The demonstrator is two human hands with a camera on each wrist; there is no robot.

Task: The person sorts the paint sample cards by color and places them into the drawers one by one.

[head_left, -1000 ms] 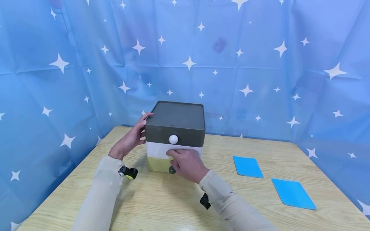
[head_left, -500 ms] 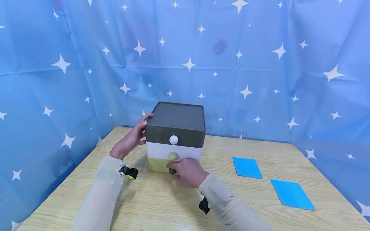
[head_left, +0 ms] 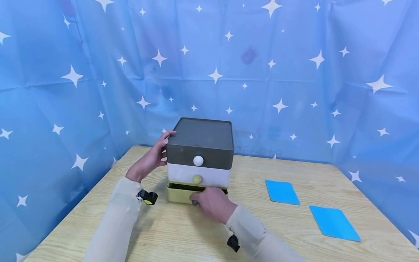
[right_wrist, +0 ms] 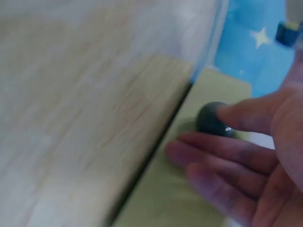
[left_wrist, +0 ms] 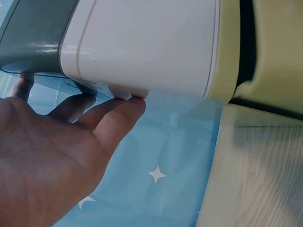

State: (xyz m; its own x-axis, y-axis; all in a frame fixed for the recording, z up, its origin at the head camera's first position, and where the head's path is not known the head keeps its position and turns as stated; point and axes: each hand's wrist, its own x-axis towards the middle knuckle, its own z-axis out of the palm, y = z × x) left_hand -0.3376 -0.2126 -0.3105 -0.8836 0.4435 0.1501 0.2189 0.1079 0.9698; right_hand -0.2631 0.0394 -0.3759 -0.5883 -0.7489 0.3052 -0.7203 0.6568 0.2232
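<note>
A small three-tier drawer box stands on the table, with a dark grey top tier (head_left: pixel 199 155), a white middle tier (head_left: pixel 183 174) and a green bottom drawer (head_left: pixel 178 195). The bottom drawer is pulled partly out, and a dark gap shows above its front. My right hand (head_left: pixel 214 203) pinches the drawer's dark round knob (right_wrist: pixel 211 119) between thumb and fingers. Against the box's left side rests my left hand (left_wrist: pixel 61 146), one digit reaching over the top edge. A white knob (head_left: pixel 198 161) and a green knob (head_left: pixel 197 179) sit on the upper tiers.
Two blue square sheets (head_left: pixel 282 191) (head_left: pixel 335 222) lie flat on the wooden table (head_left: pixel 163 236), right of the box. A blue curtain (head_left: pixel 248 91) with white stars hangs behind and along both sides.
My right hand has gone down from the middle tier's green knob to the dark knob below and pulled the bottom drawer partly out. My left hand stays on the box.
</note>
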